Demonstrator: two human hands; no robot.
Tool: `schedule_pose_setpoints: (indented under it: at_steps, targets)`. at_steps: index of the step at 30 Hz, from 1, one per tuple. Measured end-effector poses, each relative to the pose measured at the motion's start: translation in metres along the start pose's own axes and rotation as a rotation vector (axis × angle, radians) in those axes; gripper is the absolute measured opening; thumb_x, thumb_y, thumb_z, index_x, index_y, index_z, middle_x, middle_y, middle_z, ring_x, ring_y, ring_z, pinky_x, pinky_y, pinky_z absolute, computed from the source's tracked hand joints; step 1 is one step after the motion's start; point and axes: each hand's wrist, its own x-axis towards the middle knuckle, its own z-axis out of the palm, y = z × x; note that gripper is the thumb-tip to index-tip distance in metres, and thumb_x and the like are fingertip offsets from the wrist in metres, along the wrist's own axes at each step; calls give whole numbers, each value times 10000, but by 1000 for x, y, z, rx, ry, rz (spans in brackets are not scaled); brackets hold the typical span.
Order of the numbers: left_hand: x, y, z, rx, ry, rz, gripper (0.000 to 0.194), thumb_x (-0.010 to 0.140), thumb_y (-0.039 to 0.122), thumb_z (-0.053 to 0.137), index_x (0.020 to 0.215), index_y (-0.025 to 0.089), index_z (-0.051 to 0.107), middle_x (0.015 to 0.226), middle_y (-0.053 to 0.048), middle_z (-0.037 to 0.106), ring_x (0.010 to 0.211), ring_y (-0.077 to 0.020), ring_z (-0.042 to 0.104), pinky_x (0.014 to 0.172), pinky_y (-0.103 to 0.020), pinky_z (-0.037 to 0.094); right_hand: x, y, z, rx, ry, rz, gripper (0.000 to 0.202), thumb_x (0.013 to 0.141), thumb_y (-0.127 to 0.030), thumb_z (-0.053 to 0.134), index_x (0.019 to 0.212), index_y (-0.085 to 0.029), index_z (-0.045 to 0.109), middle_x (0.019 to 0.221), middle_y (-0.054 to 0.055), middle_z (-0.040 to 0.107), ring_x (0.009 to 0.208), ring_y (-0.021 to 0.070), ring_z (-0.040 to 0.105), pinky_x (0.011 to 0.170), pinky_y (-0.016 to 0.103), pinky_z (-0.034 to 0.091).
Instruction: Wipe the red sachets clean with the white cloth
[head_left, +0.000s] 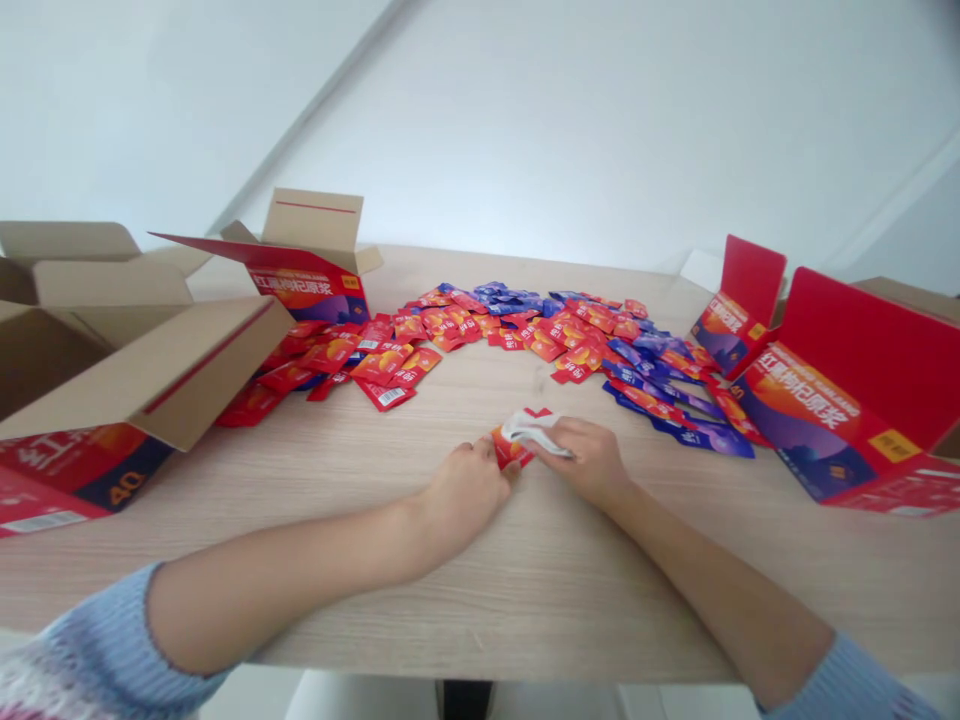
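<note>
Near the middle of the table, my left hand (471, 492) grips the lower end of a red sachet (510, 450) with an orange print. My right hand (589, 458) is closed on a folded white cloth (529, 428), which lies over the sachet's upper part and hides much of it. A red corner of the sachet shows beyond the cloth. Both hands are low, close to the tabletop. Beyond them, a wide arc of red sachets (442, 322) and purple-blue sachets (510, 298) lies loosely heaped.
Open red cartons with brown insides stand on both sides: a large carton (97, 465) at left, another carton (307, 285) behind it, a big carton (825, 430) at right and a smaller carton (731, 325) beside it. The wooden table's (480, 630) front edge is near me; a white wall rises behind.
</note>
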Motion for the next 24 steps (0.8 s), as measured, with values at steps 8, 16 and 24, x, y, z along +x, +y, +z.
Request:
schedule_pose_setpoints:
  at_steps: [8, 16, 24]
  targets:
    - [2, -13, 5, 14, 32, 60, 285, 892, 131, 577, 1164, 175, 653, 972, -120, 704, 920, -260, 647, 676, -331, 502, 10, -10, 1, -134, -273, 237, 338, 947, -477, 504, 890, -243, 740, 871, 26, 705, 783, 167, 625, 624, 274, 334]
    - [2, -27, 5, 10, 44, 133, 239, 963, 188, 481, 1089, 198, 684, 876, -105, 694, 887, -260, 644, 661, -326, 484, 11, 17, -9, -231, -278, 563, 400, 911, -555, 495, 934, -237, 738, 916, 75, 729, 834, 214, 638, 594, 284, 303]
    - [3, -24, 11, 11, 48, 74, 293, 989, 243, 431, 1168, 215, 661, 1026, -152, 679, 912, -255, 635, 677, -327, 505, 2, 28, -14, -116, -46, 385, 405, 925, -514, 508, 776, -200, 717, 772, 55, 687, 709, 168, 606, 609, 269, 341]
